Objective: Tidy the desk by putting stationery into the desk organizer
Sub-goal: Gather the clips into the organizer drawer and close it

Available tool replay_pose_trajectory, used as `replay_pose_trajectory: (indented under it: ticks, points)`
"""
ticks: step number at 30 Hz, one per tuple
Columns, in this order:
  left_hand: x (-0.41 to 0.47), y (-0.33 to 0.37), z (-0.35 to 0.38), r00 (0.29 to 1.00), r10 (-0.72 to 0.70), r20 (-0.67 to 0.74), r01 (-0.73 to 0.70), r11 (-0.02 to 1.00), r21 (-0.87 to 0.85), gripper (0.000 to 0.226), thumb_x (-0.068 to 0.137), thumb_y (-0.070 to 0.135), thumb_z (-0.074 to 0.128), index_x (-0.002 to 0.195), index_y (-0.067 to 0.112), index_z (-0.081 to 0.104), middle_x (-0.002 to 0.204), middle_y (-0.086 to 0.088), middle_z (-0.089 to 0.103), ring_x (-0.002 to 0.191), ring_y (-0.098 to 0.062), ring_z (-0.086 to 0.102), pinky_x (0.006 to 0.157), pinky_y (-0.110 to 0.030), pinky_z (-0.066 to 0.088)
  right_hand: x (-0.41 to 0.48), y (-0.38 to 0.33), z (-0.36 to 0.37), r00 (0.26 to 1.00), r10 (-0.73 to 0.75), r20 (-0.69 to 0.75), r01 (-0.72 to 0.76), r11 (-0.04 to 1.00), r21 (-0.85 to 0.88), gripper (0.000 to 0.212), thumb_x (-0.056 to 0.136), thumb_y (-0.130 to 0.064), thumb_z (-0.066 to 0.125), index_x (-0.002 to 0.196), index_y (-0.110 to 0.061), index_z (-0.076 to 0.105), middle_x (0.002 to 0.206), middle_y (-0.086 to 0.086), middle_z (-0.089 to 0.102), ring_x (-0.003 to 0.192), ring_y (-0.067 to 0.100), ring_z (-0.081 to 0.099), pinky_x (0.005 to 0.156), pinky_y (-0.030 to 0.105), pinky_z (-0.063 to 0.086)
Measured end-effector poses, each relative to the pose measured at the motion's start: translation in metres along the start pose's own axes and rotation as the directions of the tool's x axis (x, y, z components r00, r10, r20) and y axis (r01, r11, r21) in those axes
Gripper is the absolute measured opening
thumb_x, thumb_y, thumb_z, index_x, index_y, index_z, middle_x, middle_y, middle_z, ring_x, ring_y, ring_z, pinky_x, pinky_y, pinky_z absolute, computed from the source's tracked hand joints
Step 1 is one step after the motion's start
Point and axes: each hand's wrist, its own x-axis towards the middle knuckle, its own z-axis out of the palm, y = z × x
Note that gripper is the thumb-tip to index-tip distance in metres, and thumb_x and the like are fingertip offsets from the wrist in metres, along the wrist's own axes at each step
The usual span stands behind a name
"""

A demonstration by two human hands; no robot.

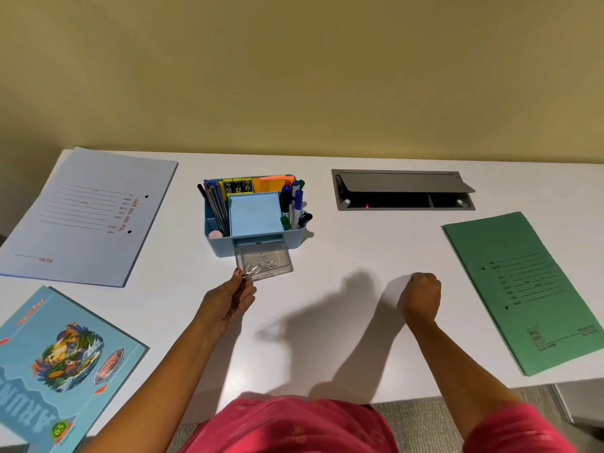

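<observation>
the light blue desk organizer stands mid-desk, packed with pencils, markers and sticky notes, its clear drawer pulled out toward the person. the left hand pinches paper clips at the drawer's front left corner. the right hand is curled into a fist on the desk, its palm side hidden.

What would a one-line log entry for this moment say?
left hand: pinches paper clips at front edge of open clear drawer of organizer | right hand: curled, on desk, nothing seen held
</observation>
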Motion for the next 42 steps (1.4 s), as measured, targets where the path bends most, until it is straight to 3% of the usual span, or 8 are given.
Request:
replay_pose_trajectory:
  ticks: [5,9,15,28,31,35,38,42]
  points:
    - [-0.002,0.001,0.002,1.000,-0.004,0.003,0.004,1.000,0.001,0.028,0.092,0.030,0.056,0.089,0.002,0.062,0.078,-0.009,0.052,0.073,-0.017,0.045,0.059,-0.019,0.053,-0.002,-0.006,-0.004,0.997,0.063,-0.036,-0.057,0.988,0.142,0.025,0.076,0.022,0.052,0.094,0.009,0.064,0.095,0.026,0.060,0.084,0.037,0.060,0.073,0.039,0.052]
    - [-0.002,0.000,0.002,1.000,0.001,0.001,-0.001,1.000,0.008,0.028,0.092,0.030,0.056,0.088,0.003,0.062,0.077,-0.008,0.053,0.074,-0.017,0.045,0.058,-0.019,0.052,-0.002,-0.005,-0.002,0.987,0.159,0.008,-0.158,0.971,0.178,0.017,0.082,0.013,0.055,0.099,0.008,0.057,0.095,0.027,0.062,0.090,0.040,0.061,0.076,0.042,0.051]
    - [0.004,-0.002,-0.002,0.999,-0.003,0.041,0.004,1.000,-0.020,0.027,0.091,0.030,0.056,0.089,0.004,0.059,0.072,-0.006,0.049,0.063,-0.014,0.037,0.054,-0.018,0.046,-0.005,-0.005,0.001,0.969,0.211,0.128,-0.235,0.947,0.220,0.030,0.077,0.008,0.057,0.105,0.003,0.051,0.101,0.025,0.060,0.095,0.042,0.060,0.082,0.042,0.052]
    - [0.002,-0.001,-0.003,1.000,-0.006,0.016,0.006,1.000,0.021,0.028,0.092,0.031,0.057,0.086,0.005,0.061,0.070,-0.007,0.048,0.065,-0.014,0.042,0.060,-0.018,0.050,-0.005,-0.020,0.014,0.966,0.156,0.204,-0.167,0.985,0.040,0.029,0.088,-0.021,0.062,0.106,0.002,0.059,0.107,0.020,0.060,0.101,0.034,0.060,0.081,0.036,0.052]
    - [0.003,-0.001,-0.003,0.999,-0.010,0.032,0.009,1.000,0.015,0.027,0.091,0.032,0.056,0.085,0.006,0.060,0.070,-0.006,0.045,0.062,-0.014,0.037,0.057,-0.017,0.046,-0.012,-0.025,0.012,0.971,0.107,0.212,-0.114,0.993,0.019,0.028,0.092,-0.018,0.057,0.109,0.003,0.053,0.110,0.022,0.056,0.103,0.036,0.057,0.082,0.037,0.048]
    - [0.003,-0.001,-0.002,1.000,-0.007,0.021,0.007,1.000,0.027,0.027,0.092,0.032,0.056,0.085,0.006,0.059,0.069,-0.006,0.045,0.064,-0.014,0.037,0.058,-0.018,0.045,-0.033,-0.045,0.005,0.993,-0.059,0.103,0.031,0.968,0.248,0.007,0.088,0.002,0.049,0.092,-0.001,0.054,0.085,0.018,0.063,0.083,0.035,0.060,0.064,0.036,0.045]
    - [0.002,-0.001,-0.002,1.000,0.000,0.016,0.000,1.000,0.023,0.027,0.092,0.031,0.056,0.085,0.005,0.059,0.070,-0.006,0.046,0.066,-0.015,0.039,0.058,-0.018,0.046,-0.065,-0.084,-0.001,0.970,-0.230,-0.077,0.239,0.850,0.470,0.029,0.074,0.011,0.045,0.071,-0.017,0.049,0.065,0.003,0.055,0.064,0.022,0.053,0.056,0.033,0.040]
    - [0.001,0.000,-0.001,1.000,-0.005,0.026,0.005,1.000,0.020,0.027,0.090,0.031,0.057,0.085,0.005,0.058,0.070,-0.006,0.045,0.063,-0.014,0.037,0.056,-0.019,0.043,-0.104,-0.146,-0.014,0.893,-0.423,-0.153,0.410,0.625,0.664,0.022,0.082,0.007,0.050,0.074,-0.013,0.052,0.071,0.000,0.055,0.068,0.011,0.049,0.062,0.017,0.036]
